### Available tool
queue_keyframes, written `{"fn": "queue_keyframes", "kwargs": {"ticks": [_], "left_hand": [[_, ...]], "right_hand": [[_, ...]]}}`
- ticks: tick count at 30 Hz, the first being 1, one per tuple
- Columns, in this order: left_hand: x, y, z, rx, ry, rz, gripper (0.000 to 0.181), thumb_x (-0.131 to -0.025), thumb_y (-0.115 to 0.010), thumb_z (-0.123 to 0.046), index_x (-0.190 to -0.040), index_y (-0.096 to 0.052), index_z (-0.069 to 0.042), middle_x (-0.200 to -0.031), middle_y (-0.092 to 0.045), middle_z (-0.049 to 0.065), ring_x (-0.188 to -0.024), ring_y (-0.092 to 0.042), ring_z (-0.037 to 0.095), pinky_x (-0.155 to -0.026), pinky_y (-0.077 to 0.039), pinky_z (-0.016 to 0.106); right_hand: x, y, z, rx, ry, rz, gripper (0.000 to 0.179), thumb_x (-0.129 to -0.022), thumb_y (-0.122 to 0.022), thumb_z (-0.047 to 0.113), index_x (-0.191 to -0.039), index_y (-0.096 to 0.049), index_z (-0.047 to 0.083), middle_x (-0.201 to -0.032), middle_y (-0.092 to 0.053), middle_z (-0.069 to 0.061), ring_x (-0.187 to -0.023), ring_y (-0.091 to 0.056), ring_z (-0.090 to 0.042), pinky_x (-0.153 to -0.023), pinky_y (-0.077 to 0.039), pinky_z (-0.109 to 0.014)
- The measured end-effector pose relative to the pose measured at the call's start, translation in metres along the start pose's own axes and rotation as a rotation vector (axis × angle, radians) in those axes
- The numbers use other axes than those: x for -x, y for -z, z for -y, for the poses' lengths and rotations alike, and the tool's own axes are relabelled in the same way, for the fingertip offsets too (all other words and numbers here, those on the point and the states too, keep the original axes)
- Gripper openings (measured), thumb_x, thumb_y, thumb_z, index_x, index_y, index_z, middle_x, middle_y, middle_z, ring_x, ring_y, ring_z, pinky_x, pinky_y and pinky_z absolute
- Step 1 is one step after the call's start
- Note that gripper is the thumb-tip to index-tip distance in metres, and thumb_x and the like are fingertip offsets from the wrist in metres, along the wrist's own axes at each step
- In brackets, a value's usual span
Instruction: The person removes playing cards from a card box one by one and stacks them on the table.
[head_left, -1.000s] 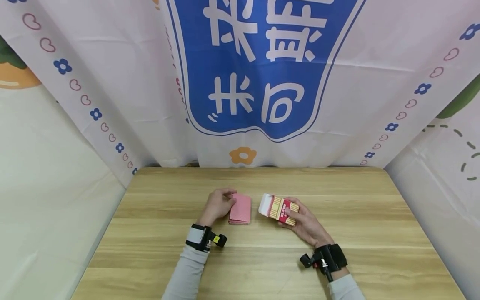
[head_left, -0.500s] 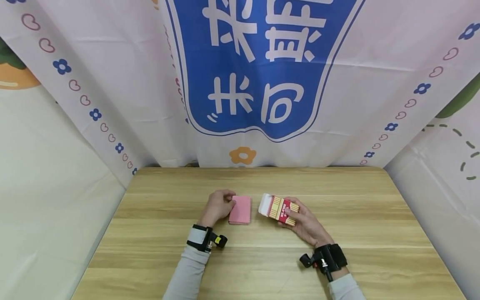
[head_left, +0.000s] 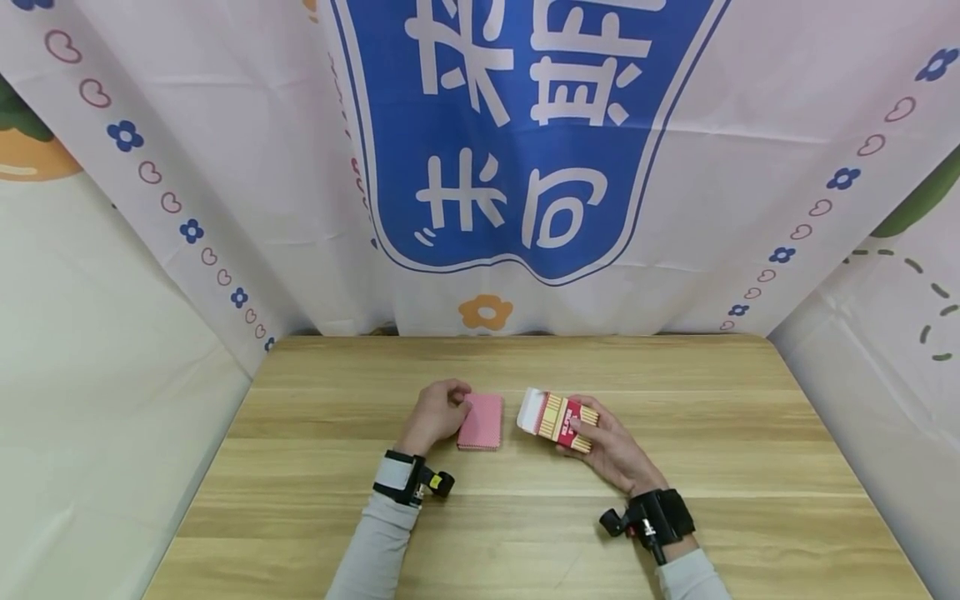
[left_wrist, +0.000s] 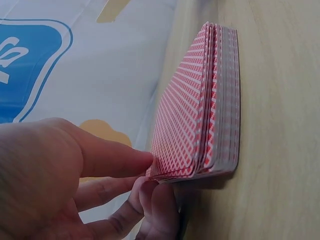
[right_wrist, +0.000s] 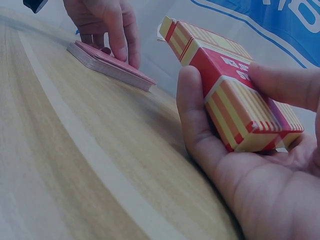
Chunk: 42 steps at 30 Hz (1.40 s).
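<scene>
In the head view, the person's left hand (head_left: 433, 415) pinched the deck of cards (head_left: 480, 422) at its far left corner, thumb on the pink top; the deck lay flat on the wooden table (head_left: 510, 533); just to the right and apart from it, the right hand (head_left: 621, 454) gripped a striped box (head_left: 560, 419), its thumb laid over the red band; the box's white flap (head_left: 531, 409) pointed toward the deck; black straps (head_left: 397, 477) circled the 2 wrists, below them grey sleeves (head_left: 375, 542); behind the table hung a white cloth (head_left: 247, 167) with a blue panel (head_left: 480, 125).

In the left wrist view, the left thumb pressed on 1 corner of the deck, the other fingers bent close beside that corner; red and white patterned backs faced up, and the stack's edges were slightly uneven; whether a fingertip reached under the bottom card could not be told.

In the right wrist view, the right thumb pressed the box's upper face while 1 finger curled along its opposite side; the thumb partly hid the white lettering; the deck lay farther off on the table, under the left hand.
</scene>
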<state>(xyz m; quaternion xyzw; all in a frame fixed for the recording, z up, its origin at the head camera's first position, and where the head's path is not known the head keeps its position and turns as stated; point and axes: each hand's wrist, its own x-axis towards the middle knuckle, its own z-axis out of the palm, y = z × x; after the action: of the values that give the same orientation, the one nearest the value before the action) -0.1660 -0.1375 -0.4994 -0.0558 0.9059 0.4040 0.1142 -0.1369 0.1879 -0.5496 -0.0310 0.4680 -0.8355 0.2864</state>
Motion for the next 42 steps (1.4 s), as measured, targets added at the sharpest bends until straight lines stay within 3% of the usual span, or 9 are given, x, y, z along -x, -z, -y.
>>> {"fn": "queue_keyframes", "kwargs": {"ticks": [9,15,22,28,31,35,42], "left_hand": [[0.003,-0.002,-0.006,0.034,-0.070,-0.045,0.032,-0.103,-0.067,-0.015,-0.134,-0.068,-0.006,-0.120,-0.069,0.010,-0.108,-0.068,0.024,-0.094,-0.059,0.043],[0.012,-0.006,-0.019,0.068,-0.155,-0.039,0.033,-0.104,-0.068,-0.014,-0.135,-0.066,-0.004,-0.121,-0.069,0.010,-0.106,-0.070,0.022,-0.089,-0.061,0.040],[0.023,-0.010,-0.038,0.121,-0.266,0.006,0.020,-0.104,-0.070,-0.016,-0.120,-0.067,-0.006,-0.115,-0.073,0.010,-0.096,-0.075,0.019,-0.076,-0.060,0.035],[0.035,-0.020,-0.050,0.234,-0.404,0.050,0.008,-0.104,-0.067,-0.013,-0.112,-0.069,-0.010,-0.115,-0.072,0.010,-0.094,-0.073,0.019,-0.075,-0.061,0.031],[0.039,-0.027,-0.055,0.240,-0.469,0.071,0.006,-0.104,-0.067,-0.011,-0.109,-0.070,-0.012,-0.112,-0.072,0.008,-0.093,-0.072,0.017,-0.076,-0.061,0.028],[0.041,-0.037,-0.056,0.207,-0.488,0.091,0.008,-0.102,-0.069,-0.007,-0.108,-0.072,-0.011,-0.106,-0.074,0.004,-0.090,-0.071,0.014,-0.075,-0.060,0.025],[0.039,-0.047,-0.055,0.170,-0.466,0.130,0.008,-0.099,-0.072,-0.006,-0.106,-0.070,-0.008,-0.100,-0.074,0.005,-0.086,-0.069,0.011,-0.076,-0.059,0.024]], "right_hand": [[0.000,0.002,-0.001,-0.001,-0.003,-0.005,0.047,-0.111,-0.054,0.009,-0.155,-0.040,0.019,-0.153,-0.035,-0.015,-0.134,-0.056,-0.029,-0.104,-0.058,-0.042],[-0.002,0.000,0.000,0.007,-0.002,-0.007,0.047,-0.111,-0.054,0.009,-0.155,-0.040,0.019,-0.155,-0.033,-0.016,-0.134,-0.055,-0.030,-0.104,-0.058,-0.041],[-0.003,0.000,0.000,-0.004,-0.001,-0.014,0.045,-0.112,-0.053,0.009,-0.154,-0.041,0.020,-0.153,-0.037,-0.015,-0.132,-0.058,-0.029,-0.103,-0.059,-0.042],[-0.001,-0.001,0.000,0.000,-0.005,-0.003,0.050,-0.112,-0.053,0.011,-0.158,-0.035,0.017,-0.153,-0.039,-0.014,-0.130,-0.060,-0.027,-0.101,-0.059,-0.040],[0.000,-0.002,0.001,-0.002,-0.002,0.011,0.051,-0.112,-0.051,0.009,-0.160,-0.033,0.016,-0.154,-0.038,-0.015,-0.131,-0.060,-0.028,-0.102,-0.059,-0.040],[0.000,-0.002,0.001,-0.025,0.002,0.029,0.050,-0.113,-0.049,0.006,-0.159,-0.032,0.014,-0.156,-0.035,-0.015,-0.132,-0.059,-0.029,-0.102,-0.059,-0.040],[0.000,-0.003,0.000,-0.021,0.007,0.017,0.052,-0.111,-0.051,0.005,-0.159,-0.031,0.012,-0.153,-0.038,-0.015,-0.127,-0.062,-0.028,-0.101,-0.059,-0.039]]}}
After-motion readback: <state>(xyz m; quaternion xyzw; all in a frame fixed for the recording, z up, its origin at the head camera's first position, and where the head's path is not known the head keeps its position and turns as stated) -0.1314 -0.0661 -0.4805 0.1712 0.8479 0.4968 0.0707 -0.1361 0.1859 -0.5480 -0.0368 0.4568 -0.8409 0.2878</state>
